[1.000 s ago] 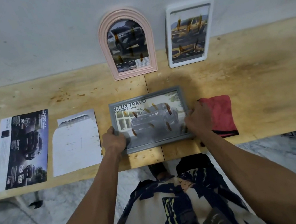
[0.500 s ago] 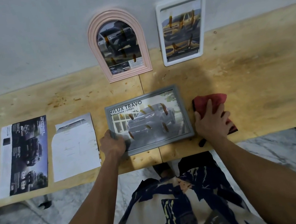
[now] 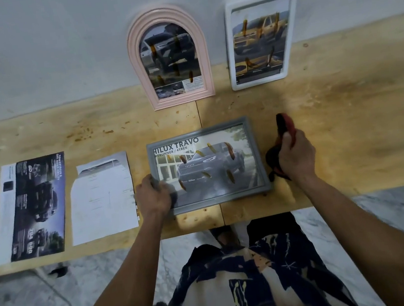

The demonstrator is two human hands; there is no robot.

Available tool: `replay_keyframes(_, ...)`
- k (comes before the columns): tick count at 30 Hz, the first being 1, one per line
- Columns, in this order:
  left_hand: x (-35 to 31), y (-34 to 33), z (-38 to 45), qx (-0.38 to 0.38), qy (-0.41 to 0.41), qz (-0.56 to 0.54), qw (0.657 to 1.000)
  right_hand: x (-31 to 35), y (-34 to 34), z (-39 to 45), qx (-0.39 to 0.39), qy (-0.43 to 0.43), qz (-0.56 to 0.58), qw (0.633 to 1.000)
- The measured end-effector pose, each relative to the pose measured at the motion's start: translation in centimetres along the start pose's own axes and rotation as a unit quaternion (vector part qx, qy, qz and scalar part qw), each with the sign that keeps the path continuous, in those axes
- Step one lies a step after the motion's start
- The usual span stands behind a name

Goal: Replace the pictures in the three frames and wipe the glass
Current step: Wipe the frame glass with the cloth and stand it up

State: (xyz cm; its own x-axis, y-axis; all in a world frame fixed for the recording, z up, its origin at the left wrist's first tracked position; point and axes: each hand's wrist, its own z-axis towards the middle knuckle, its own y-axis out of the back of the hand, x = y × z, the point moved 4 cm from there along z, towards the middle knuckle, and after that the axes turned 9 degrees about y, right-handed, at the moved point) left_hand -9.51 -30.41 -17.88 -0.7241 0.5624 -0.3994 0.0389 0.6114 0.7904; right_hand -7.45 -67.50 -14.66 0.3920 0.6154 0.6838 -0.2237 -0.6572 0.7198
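Grey frame (image 3: 207, 163) lies flat near the front edge of the wooden table (image 3: 345, 118), truck pic already in it, brownish smears on the glass. Left hand (image 3: 154, 196) grips its lower-left corner, fingers curled over the edge, pinning it down. Right hand (image 3: 296, 154) sits just right of the frame w/ fingers closed round the red cloth (image 3: 286, 126), bunched and lifted off the table. Looks like the wipe step for this frame is about to start: pic swapped, glass still dirty. Next move prob needs the cloth brought over the glass and pressed flat while the left hand keeps the frame from sliding. Vs half a sec ago: right hand lay spread on the cloth on the table; now it has it gathered up. Pink arched frame (image 3: 169, 57) & white frame (image 3: 261, 38) lean on the wall behind, both smeared too. Two loose prints (image 3: 68, 198) lie to the left.
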Motion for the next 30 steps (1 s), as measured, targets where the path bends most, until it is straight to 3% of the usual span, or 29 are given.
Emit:
replay_keyframes(9, 0.1, 1.0, 1.0, -0.073, -0.175, 0.121, 0.974, 4.4, -4.6, 0.1, 0.018, 0.114, -0.027, 0.993)
replay_keyframes(13, 0.9, 0.1, 2.0, -0.083, -0.211, 0.16, 0.961, 4.5, -7.4, -0.5, 0.043, 0.156, -0.142, 0.977)
replay_keyframes(19, 1.4, -0.7, 2.4, -0.117, -0.206, 0.166, 0.957, 4.2, -10.6, -1.4, 0.024, 0.222, -0.312, 0.924)
replay_keyframes(22, 1.7, -1.2, 2.7, -0.118, -0.196, 0.169, 0.959, 4.1, -11.4, -1.4, 0.033, 0.24, -0.31, 0.919)
replay_keyframes(30, 2.2, -1.8, 3.1, -0.127, -0.18, 0.169, 0.961, 5.7, -13.5, -2.0, 0.01, 0.253, -0.189, 0.949)
